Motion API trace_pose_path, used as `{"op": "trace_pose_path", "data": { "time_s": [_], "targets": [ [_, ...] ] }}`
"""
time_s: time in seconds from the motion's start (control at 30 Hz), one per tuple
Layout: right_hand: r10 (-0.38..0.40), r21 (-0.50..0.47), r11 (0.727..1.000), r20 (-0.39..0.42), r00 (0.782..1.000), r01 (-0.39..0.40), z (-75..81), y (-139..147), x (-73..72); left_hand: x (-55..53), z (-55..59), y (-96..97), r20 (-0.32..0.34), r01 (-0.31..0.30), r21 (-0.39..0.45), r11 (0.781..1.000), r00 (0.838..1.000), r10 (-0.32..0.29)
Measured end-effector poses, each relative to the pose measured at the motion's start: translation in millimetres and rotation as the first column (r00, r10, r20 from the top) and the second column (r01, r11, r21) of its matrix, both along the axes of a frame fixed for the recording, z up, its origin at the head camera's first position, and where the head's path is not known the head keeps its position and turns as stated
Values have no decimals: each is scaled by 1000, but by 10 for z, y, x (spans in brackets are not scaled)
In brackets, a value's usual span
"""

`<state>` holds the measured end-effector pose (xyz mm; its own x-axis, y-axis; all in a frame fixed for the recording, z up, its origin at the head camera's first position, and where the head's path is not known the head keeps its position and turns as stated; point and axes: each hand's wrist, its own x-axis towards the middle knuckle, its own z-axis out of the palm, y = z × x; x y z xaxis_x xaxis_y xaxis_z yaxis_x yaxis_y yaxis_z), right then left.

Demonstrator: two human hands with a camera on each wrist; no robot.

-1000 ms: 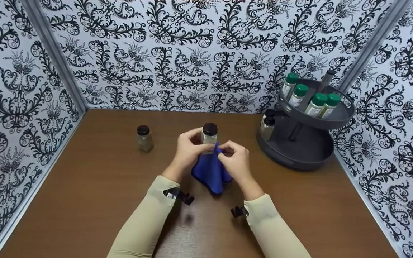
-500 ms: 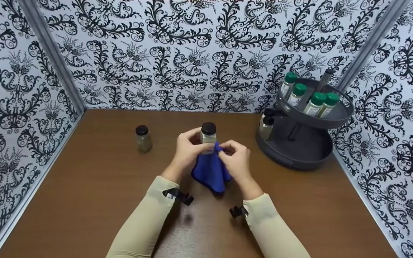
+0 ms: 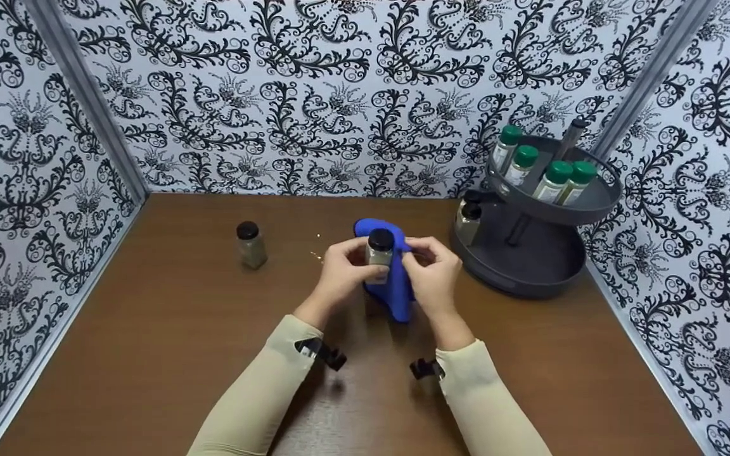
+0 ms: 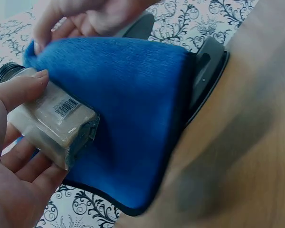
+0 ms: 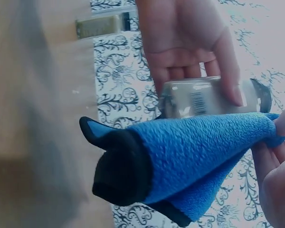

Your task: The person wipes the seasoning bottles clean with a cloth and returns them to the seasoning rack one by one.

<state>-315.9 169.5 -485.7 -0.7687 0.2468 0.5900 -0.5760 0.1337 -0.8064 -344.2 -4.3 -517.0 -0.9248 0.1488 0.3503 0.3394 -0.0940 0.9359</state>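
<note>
Big white walls [image 3: 339,95] with curly black patterns go round the back and sides. The brown worktop [image 3: 181,329] sits in front of them. At the back right is a dark round stand [image 3: 517,229] with two trays, a top tray [image 3: 555,213] and a bottom tray [image 3: 542,266]. Two pale sleeves [image 3: 251,392] reach in from the front. A blue cloth [image 3: 398,297] with a black edge hangs between the hands, right up against the jar.

The left hand [image 3: 343,275] has its fingers curled round a clear jar [image 3: 379,256], with the thumb across the front. The right hand [image 3: 435,272] pinches the edge of the cloth between thumb and finger, near the jar's lid. This jar is in the middle, held up off the worktop. It has a black lid and pale stuff inside.

Another black-lidded jar [image 3: 252,250] stands alone on the left of the worktop. Four green-topped jars [image 3: 519,168] are in the top tray, and two dark-topped jars [image 3: 468,228] are on the left of the bottom tray. A black holder [image 3: 320,353] sits at each wrist. The held jar has a little barcode [image 4: 66,108] on its side.
</note>
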Motion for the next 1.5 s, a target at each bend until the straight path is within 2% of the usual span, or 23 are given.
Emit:
{"op": "trace_pose_path", "data": {
  "time_s": [0.17,0.4,0.63,0.9,1.17,1.37,1.5],
  "targets": [
    [-7,-19,1000,-27,1000,7,44,1,3,-1,-18,4,-15,3,-19,1000,1000,-3],
    [5,14,1000,-9,1000,-5,47,3,16,15,18,-21,-25,8,-16,1000,1000,-8],
    [50,50,997,64,997,-54,-19,13,-4,3,53,-42,-44,-9,19,1000,999,10],
    [23,155,987,164,986,-48,-103,-60,-37,4,120,-92,-16,-14,91,996,1000,15],
    [42,255,962,199,979,-94,55,-190,156,9,194,-152,0,-59,151,987,998,60],
    [37,290,951,229,973,-105,3,-217,147,5,218,-182,22,-82,168,982,997,80],
    [32,272,958,208,978,-90,13,-237,157,2,213,-180,13,-84,155,984,996,83]
  ]
}}
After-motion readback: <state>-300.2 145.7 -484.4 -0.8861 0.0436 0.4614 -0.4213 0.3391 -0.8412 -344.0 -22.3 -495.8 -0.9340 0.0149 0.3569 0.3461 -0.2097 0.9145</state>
